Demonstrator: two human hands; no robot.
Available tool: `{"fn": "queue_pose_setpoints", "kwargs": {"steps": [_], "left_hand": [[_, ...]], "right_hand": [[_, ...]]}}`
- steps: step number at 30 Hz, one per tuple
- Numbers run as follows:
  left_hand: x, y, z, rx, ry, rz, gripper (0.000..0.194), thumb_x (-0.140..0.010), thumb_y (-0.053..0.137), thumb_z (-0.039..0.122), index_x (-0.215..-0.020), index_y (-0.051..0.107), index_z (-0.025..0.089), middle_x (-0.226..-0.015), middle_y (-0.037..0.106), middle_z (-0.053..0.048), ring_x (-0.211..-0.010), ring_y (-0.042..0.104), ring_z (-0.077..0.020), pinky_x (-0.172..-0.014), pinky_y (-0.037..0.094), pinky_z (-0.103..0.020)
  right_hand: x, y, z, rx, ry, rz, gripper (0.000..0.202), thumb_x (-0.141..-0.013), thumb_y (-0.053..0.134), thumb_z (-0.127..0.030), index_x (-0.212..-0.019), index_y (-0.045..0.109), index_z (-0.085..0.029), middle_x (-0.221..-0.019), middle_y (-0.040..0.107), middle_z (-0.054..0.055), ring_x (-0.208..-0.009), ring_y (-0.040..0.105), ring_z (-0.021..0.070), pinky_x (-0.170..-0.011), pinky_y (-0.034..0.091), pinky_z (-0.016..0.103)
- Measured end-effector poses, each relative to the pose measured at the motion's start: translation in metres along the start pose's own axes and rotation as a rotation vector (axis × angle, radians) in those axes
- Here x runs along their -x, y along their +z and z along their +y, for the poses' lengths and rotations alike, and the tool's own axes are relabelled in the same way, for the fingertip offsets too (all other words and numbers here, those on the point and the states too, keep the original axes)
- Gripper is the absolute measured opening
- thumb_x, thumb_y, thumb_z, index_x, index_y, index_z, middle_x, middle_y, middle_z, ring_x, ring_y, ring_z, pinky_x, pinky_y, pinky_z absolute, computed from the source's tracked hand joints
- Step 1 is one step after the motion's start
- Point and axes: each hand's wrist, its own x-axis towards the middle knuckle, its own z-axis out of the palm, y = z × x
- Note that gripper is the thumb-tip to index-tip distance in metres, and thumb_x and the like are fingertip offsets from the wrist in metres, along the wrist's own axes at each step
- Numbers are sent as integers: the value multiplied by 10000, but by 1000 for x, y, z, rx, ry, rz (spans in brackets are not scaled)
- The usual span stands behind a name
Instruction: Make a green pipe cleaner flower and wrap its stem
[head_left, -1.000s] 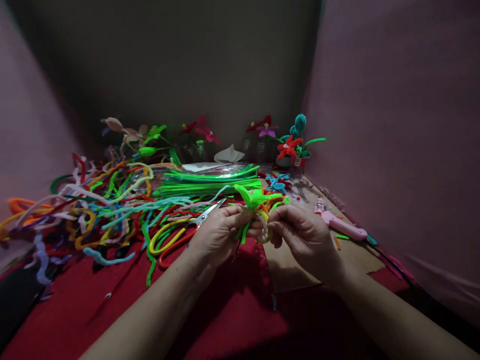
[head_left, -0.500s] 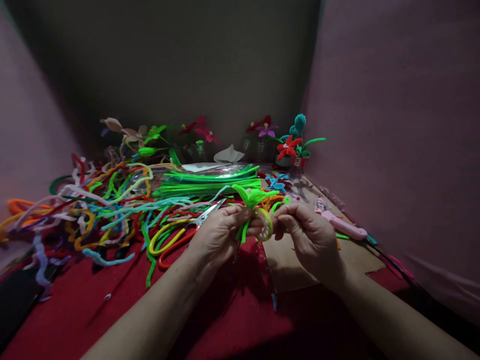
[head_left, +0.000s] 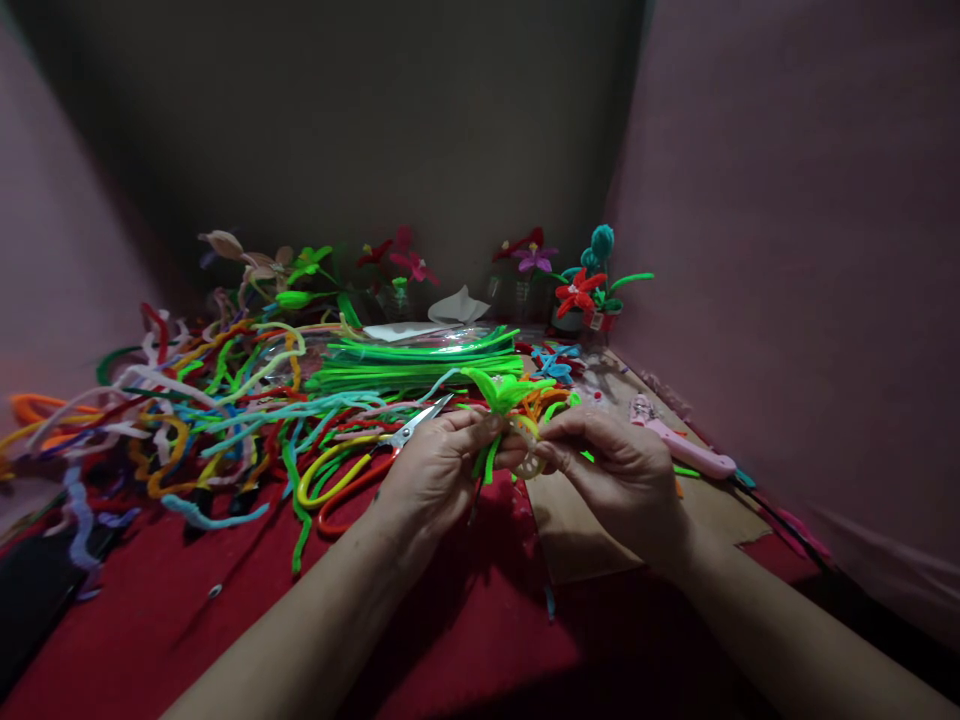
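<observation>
My left hand (head_left: 442, 462) pinches a bright green pipe-cleaner flower (head_left: 498, 390) at the base of its petals. Green ends and a thin dark stem (head_left: 475, 500) hang below those fingers. Between my hands sits a small yellow and whitish ring with holes (head_left: 528, 460), which looks like a tape roll, beside the left fingertips. My right hand (head_left: 619, 475) is closed, its thumb and forefinger meeting at the ring's right side. Whether a strip of tape lies between them is too small to make out. Open-bladed scissors (head_left: 401, 437) with yellow and red handles lie just left of my left hand.
Tangled coloured pipe cleaners (head_left: 225, 400) spread over the left of the red cloth (head_left: 247, 640). Behind my hands lies a green pipe-cleaner bundle (head_left: 420, 365). At the right, a pink glue gun (head_left: 690, 448) rests on cardboard (head_left: 585, 530). Pipe-cleaner flowers in pots (head_left: 581, 295) stand at the back.
My right hand has moved slightly left, its fingers now at the ring's edge. The ring has turned, showing less yellow. My left hand and the flower have hardly shifted.
</observation>
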Motion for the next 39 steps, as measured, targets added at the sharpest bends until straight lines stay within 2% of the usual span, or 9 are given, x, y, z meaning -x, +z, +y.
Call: {"fn": "queue_pose_setpoints", "kwargs": {"steps": [5, 11, 14, 19, 23, 26, 31, 35, 39], "left_hand": [[1, 2, -1, -3, 14, 34, 109, -660, 685, 135, -663, 623, 46, -662, 655, -107, -565, 630, -181, -562, 520, -288], [1, 3, -1, -18, 24, 1, 163, -649, 710, 180, -659, 622, 44, -644, 652, -106, -562, 621, -177, -565, 507, -283], [2, 2, -2, -40, 43, -16, 161, -675, 695, 194, -692, 628, 49, -645, 654, -95, -556, 616, -162, -564, 498, -271], [1, 0, -2, -57, 36, -32, 156, -706, 673, 201, -698, 629, 51, -619, 654, -90, -545, 622, -158, -555, 487, -255], [0, 0, -3, -70, 49, -26, 175, -684, 693, 216, -661, 623, 57, -611, 655, -93, -544, 627, -170, -544, 488, -259], [0, -1, -3, -73, 34, 12, 179, -668, 706, 215, -661, 623, 57, -633, 665, -103, -549, 632, -175, -549, 498, -268], [-1, -1, -4, -48, 49, 62, 179, -645, 724, 202, -673, 622, 57, -645, 661, -100, -551, 627, -169, -575, 509, -285], [-2, 0, -3, 64, 50, 49, 104, -662, 683, 104, -619, 598, 62, -602, 624, -69, -528, 589, -125, -516, 476, -224], [-3, 2, -1, 122, -28, 58, 72, -710, 581, 14, -674, 622, 61, -626, 623, -62, -551, 597, -118, -529, 497, -213]], "right_hand": [[2, 1, 1, -3, 7, 0, 79, -778, 572, -108, -773, 589, -184, -682, 593, 14, -642, 561, 140, -603, 470, 296], [3, -1, 0, 33, 8, -59, 98, -800, 534, -107, -743, 556, -183, -664, 575, 11, -639, 543, 139, -610, 451, 298], [7, -2, 1, -35, 56, -79, 55, -815, 534, -138, -807, 546, -192, -716, 580, 13, -666, 557, 139, -630, 465, 301], [9, -2, 3, -118, 102, -50, 132, -820, 540, -163, -946, 537, -202, -813, 590, 32, -725, 591, 147, -655, 497, 303], [3, -4, 0, -10, 107, -124, 40, -837, 512, -177, -862, 541, -186, -706, 568, 13, -629, 566, 131, -583, 477, 279], [-1, -5, -4, 149, 52, -170, 82, -849, 459, -142, -796, 503, -186, -650, 544, 3, -583, 523, 121, -551, 435, 269], [4, 0, -3, 432, -177, -51, 103, -841, 432, -112, -790, 469, -194, -716, 560, 46, -686, 517, 165, -623, 423, 313], [12, 2, -2, 418, -271, 5, 144, -805, 465, -55, -794, 462, -199, -823, 556, 58, -793, 514, 178, -699, 437, 336], [16, -3, -9, 319, -294, 47, 191, -783, 499, -26, -844, 485, -207, -829, 556, 42, -782, 522, 165, -704, 446, 328]]}}
